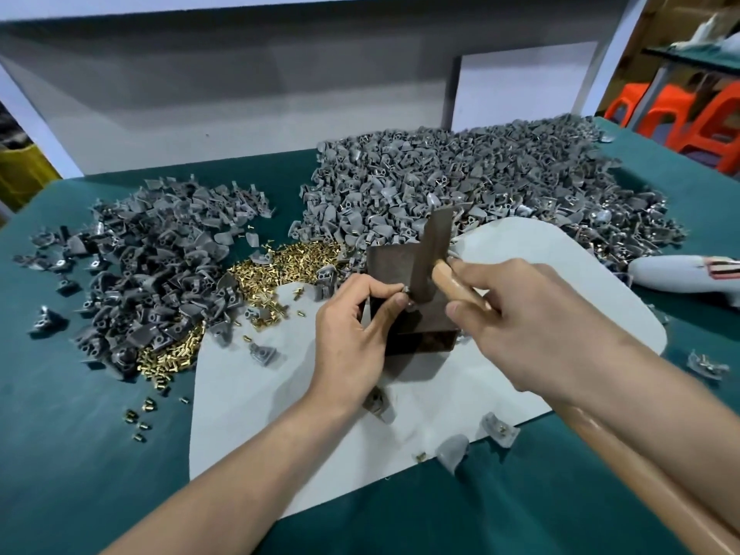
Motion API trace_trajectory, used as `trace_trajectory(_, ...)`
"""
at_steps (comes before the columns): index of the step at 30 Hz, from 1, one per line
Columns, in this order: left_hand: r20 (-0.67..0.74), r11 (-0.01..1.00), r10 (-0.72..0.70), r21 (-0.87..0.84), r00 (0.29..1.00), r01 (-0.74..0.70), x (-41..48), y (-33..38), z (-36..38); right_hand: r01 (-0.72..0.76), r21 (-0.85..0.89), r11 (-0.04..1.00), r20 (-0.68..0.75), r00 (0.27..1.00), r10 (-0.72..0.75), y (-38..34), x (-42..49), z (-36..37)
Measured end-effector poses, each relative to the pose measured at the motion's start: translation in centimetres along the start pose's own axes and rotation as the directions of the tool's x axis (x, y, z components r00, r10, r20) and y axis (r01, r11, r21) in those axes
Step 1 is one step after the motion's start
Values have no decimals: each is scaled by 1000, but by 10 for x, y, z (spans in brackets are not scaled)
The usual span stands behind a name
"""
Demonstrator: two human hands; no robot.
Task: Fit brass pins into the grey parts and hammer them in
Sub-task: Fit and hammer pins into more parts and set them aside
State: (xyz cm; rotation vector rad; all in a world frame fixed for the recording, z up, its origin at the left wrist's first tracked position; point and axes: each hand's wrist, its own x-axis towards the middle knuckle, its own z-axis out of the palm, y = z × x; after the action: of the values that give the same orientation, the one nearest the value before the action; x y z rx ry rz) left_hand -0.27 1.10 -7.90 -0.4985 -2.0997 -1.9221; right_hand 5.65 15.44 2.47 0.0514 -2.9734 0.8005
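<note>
My left hand [352, 334] mostly hides the grey part [405, 291] it pinches on the block [390, 264]; my right hand [516, 314] grips the hammer [435, 246] handle.

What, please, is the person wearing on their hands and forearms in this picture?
Nothing visible: the left hand and right hand are ungloved, with no rings or watch showing, and both forearms are bare to the picture's edge, no sleeve in view.

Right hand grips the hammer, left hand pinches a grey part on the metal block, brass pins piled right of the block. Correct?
No. Head view: the brass pins are piled left of the metal block. The rest stands: right hand grips the hammer, left hand pinches the grey part.
</note>
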Motion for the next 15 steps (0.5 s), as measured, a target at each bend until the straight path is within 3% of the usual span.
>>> trace_trajectory(3, 1, 1000, -24, 10, 1000, 24, 1, -1, 0, 11, 17, 1000, -84, 996, -10, 3, 5, -5)
trace_trajectory(7, 9, 1000, -12, 0, 1000, 12, -1, 0, -1, 16, 1, 1000, -19, 1000, -16, 2, 3, 0)
trace_trajectory(11, -11, 998, -52, 26, 999, 53, 0, 1, 0, -11, 62, 998, -97, 995, 17, 7, 5, -7)
trace_trajectory(15, -2, 999, -50, -12, 999, 50, -1, 1, -1, -11, 87, 996, -2, 1000, 11, 5, 2, -1)
